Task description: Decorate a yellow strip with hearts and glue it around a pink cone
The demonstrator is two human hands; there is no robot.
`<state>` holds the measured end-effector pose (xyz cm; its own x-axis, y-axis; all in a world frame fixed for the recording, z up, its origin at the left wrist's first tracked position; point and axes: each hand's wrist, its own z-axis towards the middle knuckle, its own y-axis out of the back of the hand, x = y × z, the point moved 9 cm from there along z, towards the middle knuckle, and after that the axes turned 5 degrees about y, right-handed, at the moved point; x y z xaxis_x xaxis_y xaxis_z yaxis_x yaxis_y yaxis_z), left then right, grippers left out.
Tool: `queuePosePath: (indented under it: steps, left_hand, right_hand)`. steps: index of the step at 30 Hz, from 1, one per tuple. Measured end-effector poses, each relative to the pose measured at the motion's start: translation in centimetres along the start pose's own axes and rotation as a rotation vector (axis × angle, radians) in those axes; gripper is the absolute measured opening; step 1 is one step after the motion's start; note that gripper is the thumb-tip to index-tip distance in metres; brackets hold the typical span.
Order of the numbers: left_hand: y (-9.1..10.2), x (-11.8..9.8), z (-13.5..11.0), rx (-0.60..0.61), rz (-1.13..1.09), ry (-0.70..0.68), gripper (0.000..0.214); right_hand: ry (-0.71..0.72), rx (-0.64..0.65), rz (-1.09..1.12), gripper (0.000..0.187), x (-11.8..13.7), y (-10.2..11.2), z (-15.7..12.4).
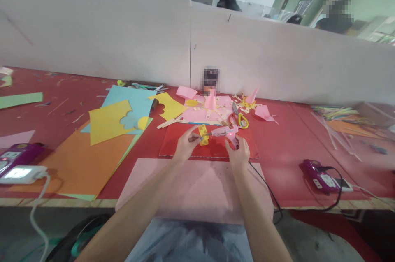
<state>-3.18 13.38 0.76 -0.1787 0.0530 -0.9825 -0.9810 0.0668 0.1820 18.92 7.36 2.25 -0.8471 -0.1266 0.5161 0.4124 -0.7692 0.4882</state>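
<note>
My right hand [239, 151] is wrapped round the handle of a pink hot glue gun [222, 131], whose nozzle points left. A small light shows on the gun's body. My left hand [184, 142] pinches a small yellow paper strip [203, 139] with darker spots, held upright above a red board [173, 142]. The nozzle's tip is at the strip; whether it touches cannot be made out. Just behind stands a pink paper cone [210, 100] on a pink sheet with small pale pieces around it. Scissors [243, 121] with yellow and red handles lie behind the glue gun.
Yellow cut sheets [108, 124], a blue sheet [138, 99] and an orange sheet [83, 163] lie at left. A second pink cone [252, 96] stands at right. Purple power strips [321, 176] lie on both sides, and the gun's black cord [265, 182] hangs over the front edge.
</note>
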Motion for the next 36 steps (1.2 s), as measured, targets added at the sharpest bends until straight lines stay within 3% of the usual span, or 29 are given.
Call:
queuePosePath:
  steps: [29, 36]
  left_hand:
    - [0.5, 0.1, 0.1, -0.040, -0.045, -0.021, 0.052]
    - [0.5, -0.1, 0.0, -0.033, -0.041, -0.025, 0.054]
  right_hand:
    - [0.046, -0.013, 0.042, 0.029, 0.4, 0.4, 0.0]
    - [-0.100, -0.046, 0.039, 0.034, -0.8, 0.9, 0.0]
